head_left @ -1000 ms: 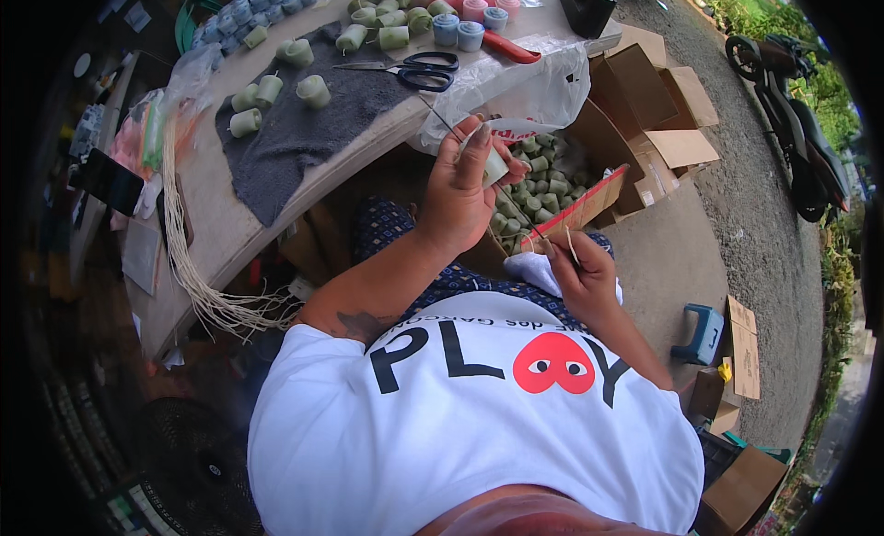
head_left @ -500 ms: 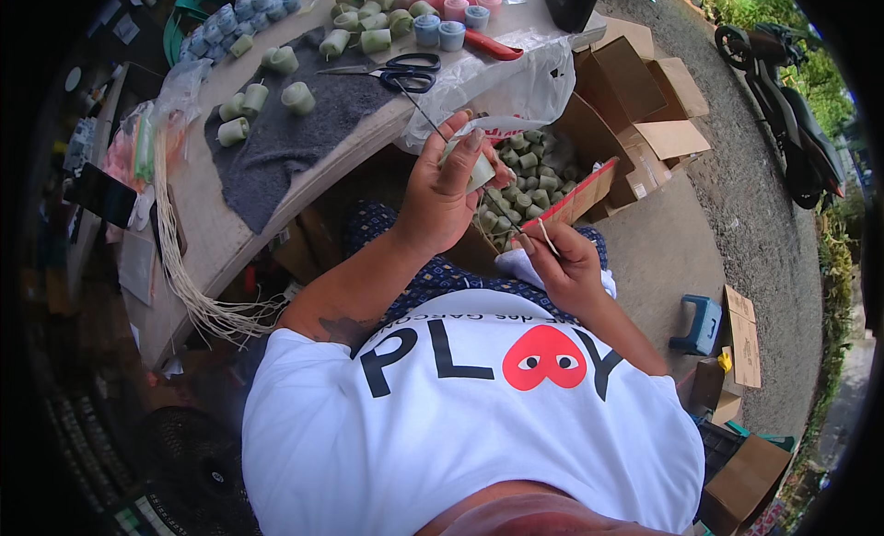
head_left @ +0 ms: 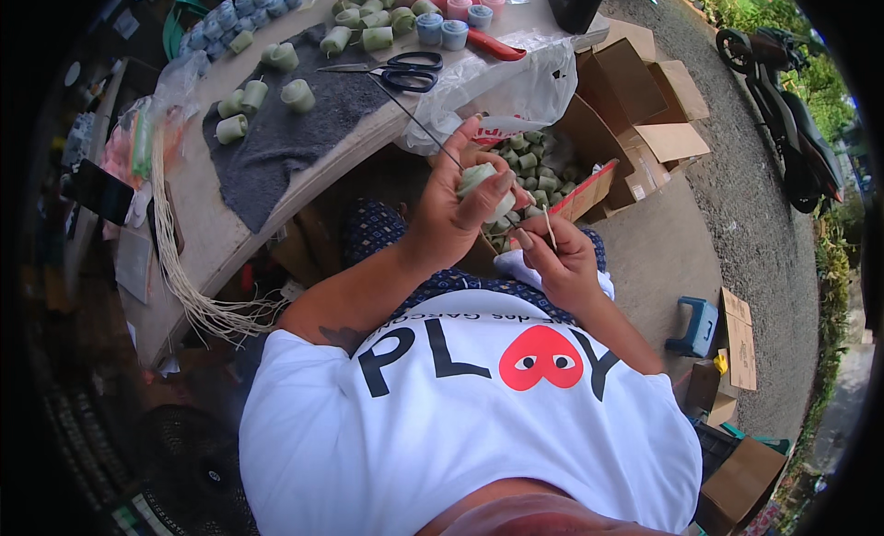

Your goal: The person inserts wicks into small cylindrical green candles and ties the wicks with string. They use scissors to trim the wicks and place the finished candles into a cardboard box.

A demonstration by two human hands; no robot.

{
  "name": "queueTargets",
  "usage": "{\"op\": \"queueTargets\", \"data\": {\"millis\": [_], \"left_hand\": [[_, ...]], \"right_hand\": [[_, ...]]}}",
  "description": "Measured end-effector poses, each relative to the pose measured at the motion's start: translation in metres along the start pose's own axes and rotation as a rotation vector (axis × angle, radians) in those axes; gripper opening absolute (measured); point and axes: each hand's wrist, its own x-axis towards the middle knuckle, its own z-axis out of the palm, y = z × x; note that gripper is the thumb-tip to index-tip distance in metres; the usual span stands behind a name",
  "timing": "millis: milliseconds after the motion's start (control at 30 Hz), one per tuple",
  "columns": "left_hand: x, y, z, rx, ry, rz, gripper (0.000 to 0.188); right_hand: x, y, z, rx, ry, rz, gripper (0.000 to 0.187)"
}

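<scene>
At the centre of the frame, the left hand [head_left: 446,209] wraps its fingers around a pale green cylinder [head_left: 476,178]; a thin dark rod [head_left: 417,121] slants from it toward the upper left, jutting out farther there than a moment ago; just below right, the right hand [head_left: 564,262], now nearer the cylinder, pinches a pale cord [head_left: 551,227] (whether the rod too, I cannot tell).

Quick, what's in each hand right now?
Left hand: closed around a green candle, with a thin rod sticking out.
Right hand: pinched shut on a white string.
</scene>
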Motion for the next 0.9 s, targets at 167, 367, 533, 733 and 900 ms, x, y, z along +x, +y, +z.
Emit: {"op": "queueTargets", "data": {"millis": [167, 367, 533, 733, 900], "left_hand": [[-0.042, -0.029, 0.025, 0.018, -0.126, -0.069, 0.042], [-0.008, 0.013, -0.005, 0.051, 0.012, 0.083, 0.044], [-0.043, -0.014, 0.012, 0.188, -0.115, 0.075, 0.050], [-0.069, -0.028, 0.022, 0.231, -0.288, 0.009, 0.061], [-0.053, -0.016, 0.013, 0.242, -0.158, 0.154, 0.056]], "right_hand": [[-0.002, 0.003, -0.004, 0.044, -0.023, 0.016, 0.008], [-0.004, -0.004, -0.012, -0.044, -0.014, 0.031, 0.008], [0.006, -0.004, -0.005, -0.023, -0.065, 0.023, 0.010], [0.018, -0.008, 0.012, -0.001, -0.102, 0.003, 0.011], [0.012, 0.000, 0.004, 0.099, -0.089, 0.072, 0.011]]}}
